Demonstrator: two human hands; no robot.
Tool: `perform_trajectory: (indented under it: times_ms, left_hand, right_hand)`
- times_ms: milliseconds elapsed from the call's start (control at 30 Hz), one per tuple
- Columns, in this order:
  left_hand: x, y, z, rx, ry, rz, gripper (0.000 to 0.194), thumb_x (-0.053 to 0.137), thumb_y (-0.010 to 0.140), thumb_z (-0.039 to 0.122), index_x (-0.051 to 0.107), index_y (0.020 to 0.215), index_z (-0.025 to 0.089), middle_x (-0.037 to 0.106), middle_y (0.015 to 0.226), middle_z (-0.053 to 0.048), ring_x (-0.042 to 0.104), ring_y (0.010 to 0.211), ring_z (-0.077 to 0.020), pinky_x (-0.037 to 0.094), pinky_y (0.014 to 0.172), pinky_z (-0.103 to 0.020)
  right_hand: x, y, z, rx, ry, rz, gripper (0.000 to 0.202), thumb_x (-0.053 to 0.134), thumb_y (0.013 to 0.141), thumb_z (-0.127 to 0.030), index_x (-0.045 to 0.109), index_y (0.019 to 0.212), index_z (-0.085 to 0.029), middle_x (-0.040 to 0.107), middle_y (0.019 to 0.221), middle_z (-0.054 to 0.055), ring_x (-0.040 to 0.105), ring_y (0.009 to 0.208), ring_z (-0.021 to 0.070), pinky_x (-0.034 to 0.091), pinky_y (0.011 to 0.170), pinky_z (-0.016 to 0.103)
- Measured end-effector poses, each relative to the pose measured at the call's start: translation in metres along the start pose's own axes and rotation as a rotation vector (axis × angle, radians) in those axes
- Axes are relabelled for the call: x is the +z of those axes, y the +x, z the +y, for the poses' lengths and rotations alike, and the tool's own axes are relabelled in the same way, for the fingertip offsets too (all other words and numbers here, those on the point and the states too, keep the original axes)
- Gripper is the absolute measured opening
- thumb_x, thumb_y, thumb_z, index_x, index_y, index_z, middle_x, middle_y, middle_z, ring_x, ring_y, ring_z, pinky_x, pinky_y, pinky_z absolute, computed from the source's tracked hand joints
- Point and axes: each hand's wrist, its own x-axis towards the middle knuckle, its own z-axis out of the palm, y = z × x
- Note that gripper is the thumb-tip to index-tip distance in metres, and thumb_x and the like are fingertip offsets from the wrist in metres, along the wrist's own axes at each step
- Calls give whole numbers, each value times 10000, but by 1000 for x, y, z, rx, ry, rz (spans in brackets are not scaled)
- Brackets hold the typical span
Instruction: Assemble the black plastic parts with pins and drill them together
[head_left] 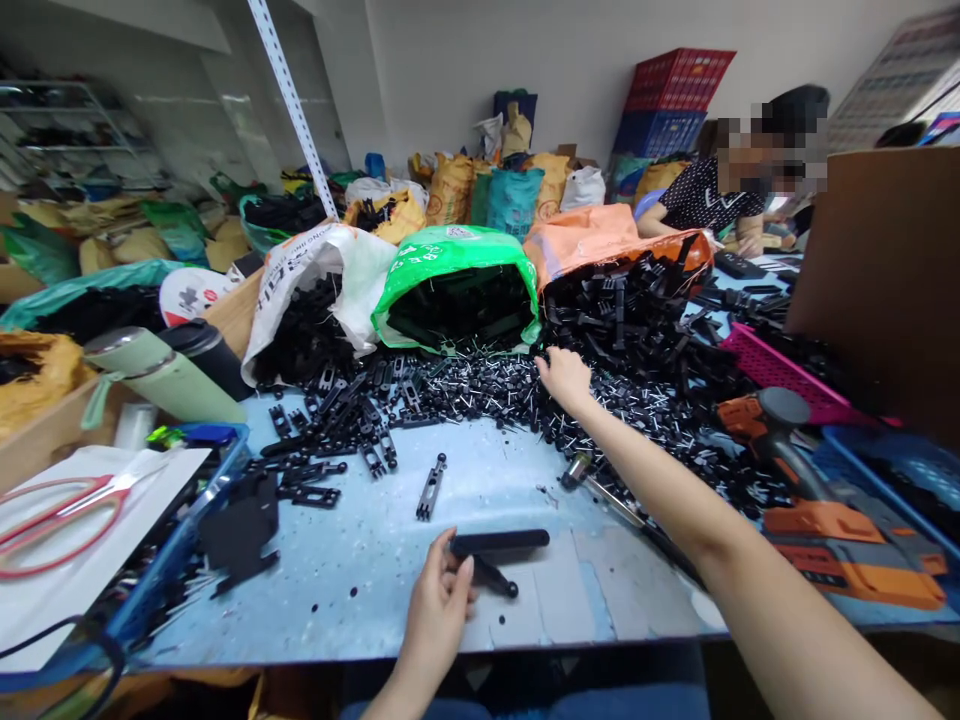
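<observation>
Near the front edge of the blue table, my left hand [442, 600] has its fingers wrapped round black plastic parts, a long flat bar [502, 541] and a shorter arm with a ball end [495, 578]. My right hand [564, 378] is stretched forward at the heap of small black parts with metal pins [487, 395], its fingers bent and their tips partly hidden. A single black slotted piece [431, 488] lies on the table beyond my left hand. More slotted pieces [367, 420] are piled to its left.
Open white [349, 270], green [457, 240] and orange [581, 240] sacks of black parts stand behind. A hammer [577, 472] and an orange power tool [847, 550] lie right. Scissors [67, 515], a green bottle [165, 375] are left. A person [720, 195] sits beyond.
</observation>
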Motion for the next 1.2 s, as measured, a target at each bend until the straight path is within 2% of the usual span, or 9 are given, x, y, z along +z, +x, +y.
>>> perform_trajectory:
  times_ms: [167, 300, 433, 567, 667, 733, 867, 1067, 1200]
  left_hand:
    - [-11, 7, 15, 510, 615, 192, 345, 463, 848, 318, 520, 1167, 201, 544, 1080, -128, 529, 1010, -279, 461, 822, -458]
    - [1, 23, 39, 737, 834, -72, 329, 527, 826, 248, 539, 1152, 206, 574, 1071, -99, 497, 1044, -275, 410, 891, -468]
    - [15, 32, 45, 751, 950, -338, 371, 521, 822, 136, 505, 1184, 215, 607, 978, -60, 543, 923, -224, 454, 797, -380]
    - [9, 29, 37, 734, 992, -393, 333, 480, 843, 113, 506, 1164, 200, 607, 944, -52, 544, 889, -214, 445, 780, -359]
    - [1, 26, 35, 720, 969, -408, 290, 465, 867, 172, 504, 1153, 197, 591, 968, -58, 529, 927, -211, 430, 815, -353]
    - [2, 25, 38, 723, 947, -434, 288, 437, 886, 219, 488, 1169, 195, 574, 1006, -68, 517, 960, -208, 420, 838, -347]
    - [17, 24, 46, 725, 948, -503, 303, 358, 914, 259, 461, 1192, 197, 557, 1060, -82, 505, 1005, -206, 403, 858, -345]
    - [26, 19, 52, 697, 956, -463, 603, 587, 684, 611, 476, 1102, 191, 563, 1012, -81, 511, 964, -271, 406, 809, -383]
    - [23, 16, 45, 708, 929, -428, 668, 644, 624, 606, 449, 1117, 198, 562, 1037, -80, 530, 957, -267, 412, 786, -359]
  right_hand:
    - [-9, 64, 6, 263, 151, 27, 548, 704, 689, -231, 443, 1131, -38, 539, 1088, 222, 472, 1087, 290, 358, 910, 431]
    - [-19, 58, 13, 315, 355, -34, 460, 691, 686, -259, 462, 1046, -86, 577, 917, 105, 560, 817, 174, 464, 693, 283]
    - [-41, 6, 30, 262, 549, -170, 243, 552, 781, -323, 501, 928, -137, 540, 711, 7, 507, 581, 98, 435, 509, 207]
    - [-65, -85, 61, 132, 627, -456, 299, 622, 715, -329, 511, 939, -166, 500, 613, -47, 455, 481, 78, 390, 457, 193]
    - [-81, -155, 75, -152, 444, -756, 356, 589, 764, -421, 498, 1016, -187, 526, 646, -42, 461, 490, 91, 381, 478, 210]
    - [-87, -190, 77, -417, 190, -838, 338, 532, 811, -461, 524, 1025, -199, 584, 765, 2, 530, 624, 127, 406, 585, 241]
    - [-81, -224, 75, -763, -251, -854, 311, 439, 878, -454, 562, 1005, -198, 613, 876, 55, 567, 800, 173, 373, 691, 262]
    - [-68, -235, 72, -766, -472, -683, 329, 353, 909, -474, 543, 968, -211, 600, 835, 40, 573, 738, 166, 322, 595, 248]
    - [-73, -244, 64, -760, -544, -616, 311, 341, 917, -456, 531, 954, -213, 592, 850, 49, 564, 707, 164, 310, 579, 254]
